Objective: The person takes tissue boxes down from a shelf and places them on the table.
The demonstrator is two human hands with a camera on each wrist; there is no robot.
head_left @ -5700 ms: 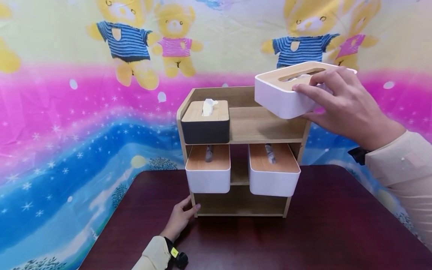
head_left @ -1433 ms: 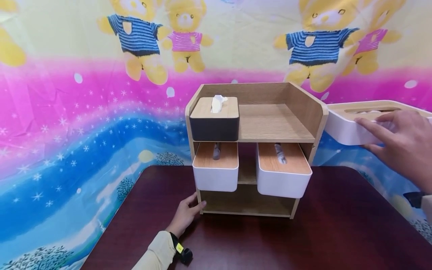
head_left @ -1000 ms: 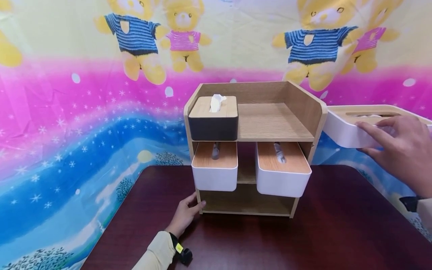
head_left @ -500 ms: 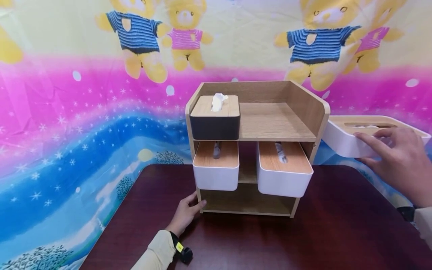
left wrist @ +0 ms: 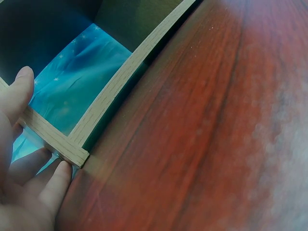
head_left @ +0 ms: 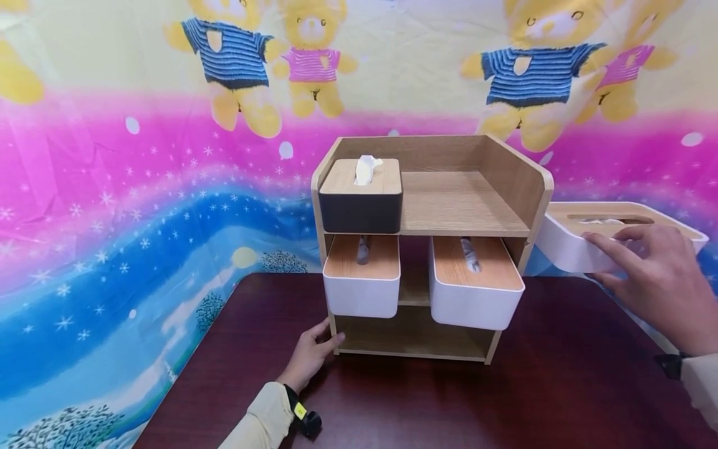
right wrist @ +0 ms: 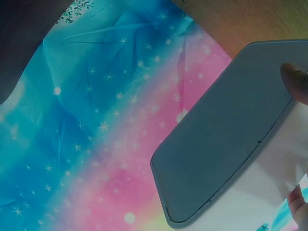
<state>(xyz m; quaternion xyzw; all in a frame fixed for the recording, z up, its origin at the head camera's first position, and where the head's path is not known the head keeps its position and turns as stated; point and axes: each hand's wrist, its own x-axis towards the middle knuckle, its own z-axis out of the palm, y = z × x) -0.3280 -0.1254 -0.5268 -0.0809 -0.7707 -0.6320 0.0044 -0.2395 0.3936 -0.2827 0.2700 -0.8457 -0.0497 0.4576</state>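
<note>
Possibly risking a bump against the shelf [head_left: 460,202] by holding the white box [head_left: 572,252] near its right wall. Facing two jutting boxes [head_left: 361,299] partly blocking the middle level, and a black box [head_left: 361,213] filling the top's left end. Gripping shelf edge with the left hand [head_left: 307,355], white box with the right hand [head_left: 662,277].
</note>
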